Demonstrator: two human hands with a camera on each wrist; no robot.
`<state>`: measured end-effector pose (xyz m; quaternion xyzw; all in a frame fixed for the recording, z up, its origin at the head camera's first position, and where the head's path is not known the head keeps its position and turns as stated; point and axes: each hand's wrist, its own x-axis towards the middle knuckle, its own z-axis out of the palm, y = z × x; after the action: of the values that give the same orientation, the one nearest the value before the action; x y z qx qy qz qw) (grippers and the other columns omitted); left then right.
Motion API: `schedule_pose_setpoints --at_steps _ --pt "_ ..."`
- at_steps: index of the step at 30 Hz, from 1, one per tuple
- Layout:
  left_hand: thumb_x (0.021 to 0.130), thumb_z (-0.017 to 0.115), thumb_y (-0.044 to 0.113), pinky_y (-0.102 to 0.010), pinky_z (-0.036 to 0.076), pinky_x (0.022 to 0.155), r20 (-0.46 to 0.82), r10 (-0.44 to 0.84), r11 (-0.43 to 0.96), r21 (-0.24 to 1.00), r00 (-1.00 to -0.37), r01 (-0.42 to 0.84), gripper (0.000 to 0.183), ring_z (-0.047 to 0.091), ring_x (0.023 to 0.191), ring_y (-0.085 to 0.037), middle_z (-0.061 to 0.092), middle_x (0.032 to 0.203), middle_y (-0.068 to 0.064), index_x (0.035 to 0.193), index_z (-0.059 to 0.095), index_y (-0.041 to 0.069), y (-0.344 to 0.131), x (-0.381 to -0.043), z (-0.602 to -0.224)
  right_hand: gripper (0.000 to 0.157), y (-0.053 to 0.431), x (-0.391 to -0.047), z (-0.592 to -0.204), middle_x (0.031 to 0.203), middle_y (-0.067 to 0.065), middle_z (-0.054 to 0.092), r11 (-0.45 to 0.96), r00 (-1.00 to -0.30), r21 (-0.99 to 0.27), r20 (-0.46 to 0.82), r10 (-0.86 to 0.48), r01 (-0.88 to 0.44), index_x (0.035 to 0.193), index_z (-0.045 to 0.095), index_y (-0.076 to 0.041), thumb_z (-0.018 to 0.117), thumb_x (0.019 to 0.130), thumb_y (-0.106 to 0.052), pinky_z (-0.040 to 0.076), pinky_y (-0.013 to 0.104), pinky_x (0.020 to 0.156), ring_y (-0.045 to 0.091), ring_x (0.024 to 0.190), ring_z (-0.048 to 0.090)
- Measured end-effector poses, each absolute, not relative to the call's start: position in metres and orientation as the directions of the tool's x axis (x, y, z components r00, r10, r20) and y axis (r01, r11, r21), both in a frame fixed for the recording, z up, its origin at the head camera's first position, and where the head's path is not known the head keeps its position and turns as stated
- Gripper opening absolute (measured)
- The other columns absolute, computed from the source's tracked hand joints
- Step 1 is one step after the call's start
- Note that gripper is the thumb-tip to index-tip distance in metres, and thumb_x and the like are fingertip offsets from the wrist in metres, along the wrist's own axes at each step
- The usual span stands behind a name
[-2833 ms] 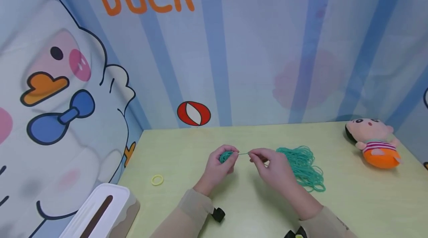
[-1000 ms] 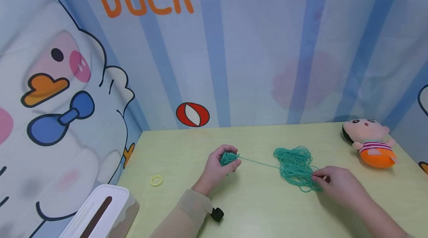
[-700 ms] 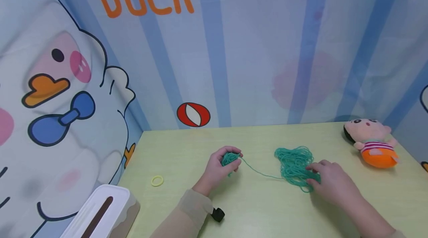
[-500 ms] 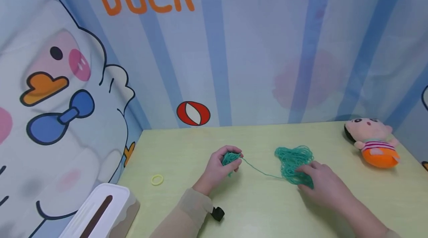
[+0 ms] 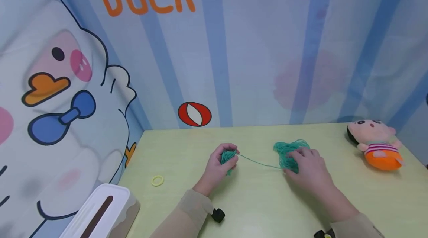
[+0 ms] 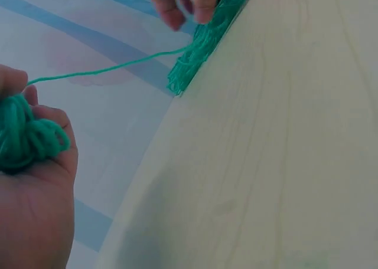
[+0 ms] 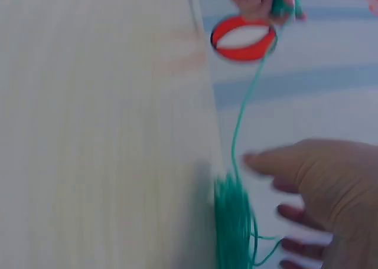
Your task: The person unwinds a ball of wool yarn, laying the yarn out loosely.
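Observation:
My left hand (image 5: 215, 169) holds a small wound ball of green yarn (image 5: 227, 157) in its curled fingers, above the table. A single strand (image 5: 259, 163) sags from it to a loose heap of green yarn (image 5: 288, 149) on the right. Over the heap's near side is my right hand (image 5: 312, 171), thumb and fingers spread apart and hiding part of it. In the right wrist view the fingers of this hand (image 7: 333, 192) stand beside the loose yarn (image 7: 231, 228), with a gap between thumb and fingertips. The left wrist view shows the ball's loops (image 6: 29, 136) against the left palm.
A yellow ring (image 5: 157, 180) lies on the table (image 5: 187, 145) to the left. A white box with a slotted top (image 5: 117, 197) stands at the near left. At the far right lies a plush doll (image 5: 376, 145). A printed curtain (image 5: 254, 44) rises behind the table.
My right hand went from the strand beside the ball to the heap's right end, then moved left over it. The heap's near right end is drawn in. My left hand stays almost in place.

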<state>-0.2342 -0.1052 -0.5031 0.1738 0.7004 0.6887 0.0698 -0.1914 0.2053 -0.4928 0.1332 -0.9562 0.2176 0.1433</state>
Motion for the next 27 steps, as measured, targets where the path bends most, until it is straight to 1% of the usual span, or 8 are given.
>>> schedule_pose_setpoints --at_steps 4,7,9,11,15,19,23,27 --pt "0.111 0.064 0.011 -0.026 0.061 0.095 0.151 0.354 -0.009 0.987 -0.923 0.158 0.034 0.061 0.116 -0.021 0.060 0.145 -0.024 0.143 0.053 0.009 -0.104 -0.235 -0.503 0.045 0.153 -0.190 -0.488 0.138 0.017 0.072 0.765 -0.836 -0.425 0.483 -0.262 -0.485 0.138 0.072 -0.006 0.081 0.101 -0.028 0.056 0.064 0.108 0.044 0.133 0.065" --pt "0.111 0.065 0.012 -0.027 0.062 0.095 0.171 0.381 -0.006 0.983 -0.909 0.182 0.031 0.060 0.117 -0.021 0.061 0.140 -0.020 0.140 0.052 0.010 -0.102 -0.234 -0.501 0.046 0.121 -0.192 -0.489 0.136 0.013 0.075 0.723 -0.815 -0.450 0.513 -0.270 -0.524 0.145 0.068 -0.004 0.076 0.106 -0.025 0.060 0.057 0.107 0.038 0.131 0.069" --pt "0.111 0.066 0.013 -0.027 0.062 0.095 0.175 0.405 -0.001 0.982 -0.898 0.191 0.033 0.060 0.118 -0.020 0.060 0.139 -0.018 0.140 0.051 0.008 -0.100 -0.232 -0.500 0.041 0.107 -0.194 -0.492 0.126 0.011 0.079 0.731 -0.791 -0.425 0.558 -0.252 -0.533 0.140 0.072 -0.004 0.078 0.103 -0.023 0.062 0.053 0.102 0.035 0.122 0.073" --pt "0.110 0.067 0.015 -0.026 0.061 0.095 0.171 0.423 0.008 0.981 -0.890 0.193 0.034 0.060 0.118 -0.019 0.059 0.138 -0.016 0.140 0.051 0.008 -0.098 -0.231 -0.500 0.033 0.101 -0.196 -0.495 0.112 0.008 0.082 0.744 -0.752 -0.384 0.616 -0.235 -0.547 0.128 0.078 -0.004 0.084 0.099 -0.018 0.064 0.048 0.094 0.031 0.109 0.075" --pt "0.111 0.066 0.018 -0.025 0.061 0.092 0.153 0.431 0.041 0.981 -0.890 0.188 0.035 0.062 0.111 -0.017 0.060 0.136 -0.016 0.141 0.053 0.008 -0.096 -0.229 -0.501 0.016 0.101 -0.198 -0.499 0.093 0.004 0.082 0.750 -0.686 -0.328 0.693 -0.222 -0.575 0.107 0.084 -0.007 0.088 0.092 -0.011 0.062 0.043 0.080 0.026 0.089 0.073" --pt "0.114 0.063 0.022 -0.022 0.059 0.084 0.163 0.413 0.090 0.972 -0.896 0.218 0.031 0.065 0.093 -0.014 0.067 0.134 -0.021 0.141 0.061 0.008 -0.096 -0.230 -0.504 0.012 0.109 -0.198 -0.495 0.090 0.003 0.082 0.732 -0.680 -0.352 0.704 -0.203 -0.583 0.106 0.086 -0.009 0.086 0.094 -0.008 0.061 0.042 0.077 0.023 0.085 0.072" --pt "0.115 0.060 0.022 -0.022 0.057 0.073 0.187 0.372 0.062 0.972 -0.909 0.225 0.031 0.062 0.074 -0.012 0.070 0.123 -0.028 0.137 0.068 0.002 -0.096 -0.233 -0.509 0.016 0.120 -0.200 -0.491 0.091 0.004 0.082 0.705 -0.647 -0.362 0.741 -0.180 -0.610 0.106 0.086 -0.008 0.086 0.091 -0.002 0.061 0.040 0.075 0.022 0.085 0.072" --pt "0.115 0.060 0.019 -0.023 0.061 0.070 0.209 0.299 -0.008 0.976 -0.931 0.216 0.025 0.064 0.070 -0.011 0.070 0.105 -0.022 0.129 0.067 -0.001 -0.095 -0.235 -0.512 0.018 0.131 -0.202 -0.486 0.090 0.002 0.082 0.679 -0.607 -0.343 0.771 -0.192 -0.650 0.104 0.085 -0.008 0.086 0.089 0.002 0.059 0.035 0.069 0.019 0.082 0.070"
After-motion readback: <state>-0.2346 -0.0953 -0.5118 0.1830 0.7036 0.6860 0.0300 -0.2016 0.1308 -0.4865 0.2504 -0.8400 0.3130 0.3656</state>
